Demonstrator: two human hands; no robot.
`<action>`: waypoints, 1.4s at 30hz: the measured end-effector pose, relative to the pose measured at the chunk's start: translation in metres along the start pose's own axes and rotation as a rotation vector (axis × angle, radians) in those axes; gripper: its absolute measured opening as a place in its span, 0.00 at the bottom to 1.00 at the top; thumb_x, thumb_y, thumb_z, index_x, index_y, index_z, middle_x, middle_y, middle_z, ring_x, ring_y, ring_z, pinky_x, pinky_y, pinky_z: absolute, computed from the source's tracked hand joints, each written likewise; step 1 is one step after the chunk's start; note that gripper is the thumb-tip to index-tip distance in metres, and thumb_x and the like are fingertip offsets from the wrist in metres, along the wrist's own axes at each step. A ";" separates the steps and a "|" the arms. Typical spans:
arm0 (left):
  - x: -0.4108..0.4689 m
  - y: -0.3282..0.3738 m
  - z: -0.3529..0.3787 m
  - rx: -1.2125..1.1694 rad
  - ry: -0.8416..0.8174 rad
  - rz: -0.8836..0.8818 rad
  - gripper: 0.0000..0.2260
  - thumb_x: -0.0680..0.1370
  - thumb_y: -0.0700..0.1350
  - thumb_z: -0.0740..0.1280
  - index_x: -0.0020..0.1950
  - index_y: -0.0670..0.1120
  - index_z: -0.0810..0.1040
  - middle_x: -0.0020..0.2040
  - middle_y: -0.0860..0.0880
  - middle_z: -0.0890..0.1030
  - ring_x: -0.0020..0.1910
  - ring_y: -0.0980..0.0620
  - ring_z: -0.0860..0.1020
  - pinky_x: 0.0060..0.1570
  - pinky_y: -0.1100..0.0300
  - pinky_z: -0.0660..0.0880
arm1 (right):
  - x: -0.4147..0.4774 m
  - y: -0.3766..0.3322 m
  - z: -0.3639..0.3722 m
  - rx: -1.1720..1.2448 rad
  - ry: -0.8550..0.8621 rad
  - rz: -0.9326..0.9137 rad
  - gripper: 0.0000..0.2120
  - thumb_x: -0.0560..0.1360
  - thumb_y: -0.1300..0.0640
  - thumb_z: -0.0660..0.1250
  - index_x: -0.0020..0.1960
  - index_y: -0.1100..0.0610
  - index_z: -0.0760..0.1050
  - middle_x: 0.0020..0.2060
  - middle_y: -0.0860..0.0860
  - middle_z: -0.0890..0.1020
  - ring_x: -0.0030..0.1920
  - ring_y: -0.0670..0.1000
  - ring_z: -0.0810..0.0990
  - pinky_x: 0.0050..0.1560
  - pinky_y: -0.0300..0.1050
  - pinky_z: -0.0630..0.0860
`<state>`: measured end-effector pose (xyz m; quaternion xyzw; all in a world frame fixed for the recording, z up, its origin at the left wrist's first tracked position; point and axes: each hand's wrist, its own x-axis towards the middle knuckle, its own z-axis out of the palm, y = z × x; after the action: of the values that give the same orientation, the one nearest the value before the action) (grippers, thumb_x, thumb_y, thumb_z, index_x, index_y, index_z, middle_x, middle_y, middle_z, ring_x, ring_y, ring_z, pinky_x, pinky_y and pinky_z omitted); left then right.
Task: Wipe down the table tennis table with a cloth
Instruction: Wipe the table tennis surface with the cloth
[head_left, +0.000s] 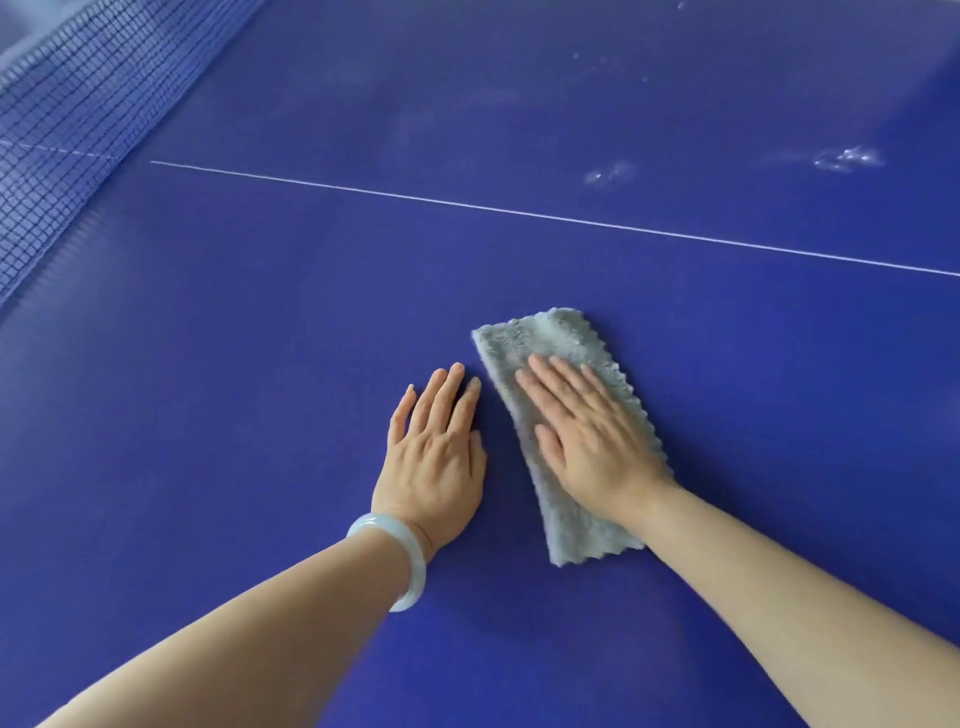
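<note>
The right hand presses flat, fingers straight, on the folded grey cloth lying on the blue worktop, the left hand spread bare just beside it, so the near half looks mostly wiped while white smudges beyond the centre line remain untouched.

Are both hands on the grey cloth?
No, only the right hand presses flat on the cloth; the left hand rests on the bare blue table beside it.
</note>
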<state>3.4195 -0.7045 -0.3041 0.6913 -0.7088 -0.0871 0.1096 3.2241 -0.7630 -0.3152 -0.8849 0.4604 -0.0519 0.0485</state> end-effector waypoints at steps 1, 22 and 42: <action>0.000 0.000 0.000 0.008 0.004 -0.003 0.26 0.80 0.48 0.48 0.78 0.45 0.61 0.79 0.48 0.58 0.79 0.49 0.55 0.78 0.50 0.46 | -0.014 0.030 -0.003 -0.027 0.032 0.095 0.28 0.82 0.49 0.45 0.80 0.56 0.55 0.80 0.52 0.56 0.80 0.51 0.52 0.80 0.52 0.48; -0.004 0.000 0.005 0.005 0.049 0.018 0.23 0.82 0.45 0.54 0.78 0.45 0.60 0.79 0.46 0.58 0.79 0.48 0.54 0.77 0.51 0.45 | -0.143 0.062 -0.012 -0.016 0.123 0.909 0.26 0.83 0.54 0.50 0.80 0.60 0.55 0.79 0.56 0.56 0.80 0.56 0.53 0.79 0.55 0.48; -0.107 0.117 0.031 0.112 -0.102 0.153 0.27 0.82 0.52 0.44 0.80 0.42 0.55 0.80 0.45 0.54 0.79 0.47 0.50 0.77 0.46 0.49 | -0.148 0.042 -0.022 -0.006 0.063 0.812 0.28 0.83 0.51 0.49 0.81 0.59 0.50 0.81 0.56 0.52 0.81 0.55 0.48 0.79 0.55 0.44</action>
<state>3.3008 -0.5953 -0.3052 0.6350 -0.7679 -0.0735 0.0410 3.1028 -0.6664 -0.3065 -0.6294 0.7736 -0.0543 0.0482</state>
